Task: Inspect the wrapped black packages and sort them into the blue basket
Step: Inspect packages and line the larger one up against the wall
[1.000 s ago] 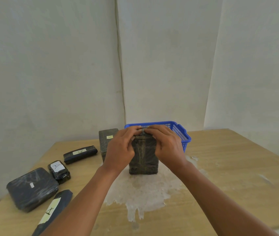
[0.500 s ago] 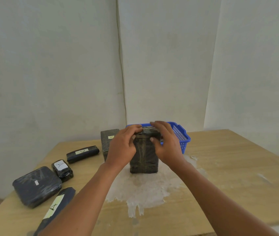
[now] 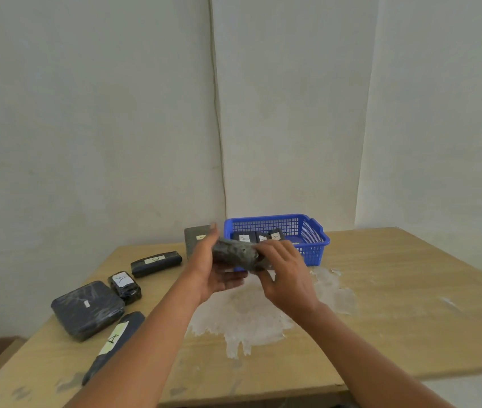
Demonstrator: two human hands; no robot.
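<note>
- A wrapped black package [image 3: 235, 254] is held in the air above the wooden table [image 3: 395, 290], just in front of the blue basket [image 3: 307, 231]; it is blurred, lying roughly on its side.
- The left hand [image 3: 207, 269] cups the package's left end, thumb raised up the far side and fingers curved beneath it.
- The right hand [image 3: 285, 275] grasps the package's right end, fingers curled over the top.
- The blue basket stands at the far middle of the table, close to the wall, and holds three small black packages [image 3: 259, 237] with white labels, side by side.
- A grey-black upright package [image 3: 195, 240] with a small yellow tag stands just left of the basket, partly hidden by the left hand.
- To the left lie four more wrapped pieces: a long bar package [image 3: 156, 263] with a white label, a small package [image 3: 124, 285] marked "A", a large flat square package [image 3: 88, 310], and nearest, a long thin package [image 3: 116, 343] with a pale label, partly covered by the left forearm.
- A patch of white peeled surface [image 3: 248, 316] spreads over the tabletop beneath the hands.
</note>
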